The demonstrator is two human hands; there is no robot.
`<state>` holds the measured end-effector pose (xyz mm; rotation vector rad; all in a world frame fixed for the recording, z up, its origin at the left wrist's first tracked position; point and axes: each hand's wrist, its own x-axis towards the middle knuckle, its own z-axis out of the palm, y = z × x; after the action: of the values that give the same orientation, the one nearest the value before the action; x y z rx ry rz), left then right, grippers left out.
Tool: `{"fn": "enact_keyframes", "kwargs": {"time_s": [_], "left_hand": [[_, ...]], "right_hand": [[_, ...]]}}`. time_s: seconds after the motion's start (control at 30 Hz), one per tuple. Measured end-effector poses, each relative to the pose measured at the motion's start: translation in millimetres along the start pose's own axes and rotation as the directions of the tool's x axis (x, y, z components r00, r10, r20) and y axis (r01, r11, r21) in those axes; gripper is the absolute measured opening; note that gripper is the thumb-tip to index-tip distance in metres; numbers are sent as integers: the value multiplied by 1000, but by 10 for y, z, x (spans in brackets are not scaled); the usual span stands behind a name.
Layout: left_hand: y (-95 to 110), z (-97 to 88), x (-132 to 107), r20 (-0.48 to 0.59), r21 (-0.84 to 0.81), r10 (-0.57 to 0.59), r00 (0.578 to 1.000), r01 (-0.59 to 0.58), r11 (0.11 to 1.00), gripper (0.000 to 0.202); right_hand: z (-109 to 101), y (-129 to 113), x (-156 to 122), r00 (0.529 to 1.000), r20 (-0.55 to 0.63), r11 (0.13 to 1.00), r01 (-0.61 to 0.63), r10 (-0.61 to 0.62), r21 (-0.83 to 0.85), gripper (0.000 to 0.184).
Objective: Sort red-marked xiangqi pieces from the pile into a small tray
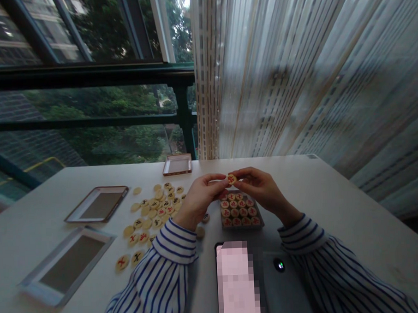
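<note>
Between the fingertips of both hands is a round xiangqi piece point(231, 179) with a red character facing me. My left hand point(202, 196) pinches its left edge, and my right hand point(260, 186) pinches the right edge. Just below them stands a small square box point(242, 227) with rows of red-marked xiangqi pieces point(235, 212) lying face up in it. My fingers hide part of its far row. Left of my left hand, many loose xiangqi pieces point(157, 221) are scattered, some with black or red characters, others showing blank faces.
At the left lie a brown-rimmed tray point(123, 190) and a pale tray point(105, 244). A smaller box lid point(166, 172) is at the table's far edge. A phone point(235, 284) and a grey device point(287, 287) lie nearest me. Beyond the white table point(336, 206) are a window railing and a curtain point(261, 80).
</note>
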<state>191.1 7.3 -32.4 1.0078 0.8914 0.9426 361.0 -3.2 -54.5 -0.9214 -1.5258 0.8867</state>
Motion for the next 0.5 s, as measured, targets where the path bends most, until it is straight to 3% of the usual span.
{"fn": "enact_keyframes", "kwargs": {"time_s": [0.3, 0.5], "left_hand": [[-27, -26, 26, -37, 118, 64, 997, -59, 991, 34], [6, -44, 15, -23, 244, 128, 992, -118, 963, 28]], "right_hand": [[-6, -54, -9, 998, -3, 997, -68, 68, 23, 18], [-5, -63, -1, 990, 0, 990, -144, 144, -4, 19]]}}
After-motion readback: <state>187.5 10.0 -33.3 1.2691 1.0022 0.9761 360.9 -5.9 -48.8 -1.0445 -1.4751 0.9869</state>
